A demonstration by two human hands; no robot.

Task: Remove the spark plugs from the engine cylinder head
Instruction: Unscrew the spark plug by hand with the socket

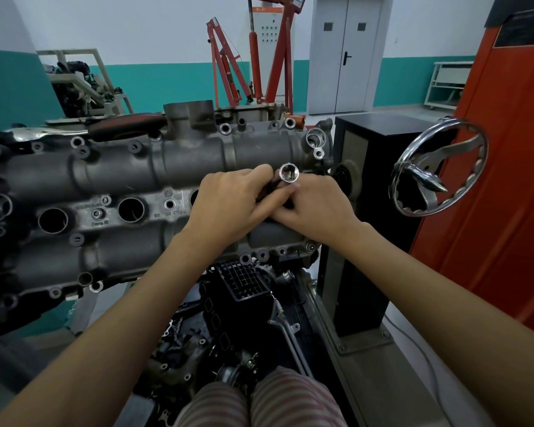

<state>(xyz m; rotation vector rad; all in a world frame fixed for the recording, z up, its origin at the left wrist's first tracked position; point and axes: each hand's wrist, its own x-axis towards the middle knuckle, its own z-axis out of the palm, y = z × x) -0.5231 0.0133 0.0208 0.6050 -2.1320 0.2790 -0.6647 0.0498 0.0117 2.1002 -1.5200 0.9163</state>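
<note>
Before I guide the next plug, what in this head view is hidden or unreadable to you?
- Shaft of the socket: covered by the left hand and right hand; only its open end shows.
- Well under the hands: hidden, so plug in or out cannot be told.
- Bottoms of the open wells: too dark.
- Stamped numbers on the cylinder head: too small.
- Its left end: cut by the frame edge.

Engine stand: black upright column with chrome handwheel; carries grey cylinder head. Base bolted to floor.
</note>
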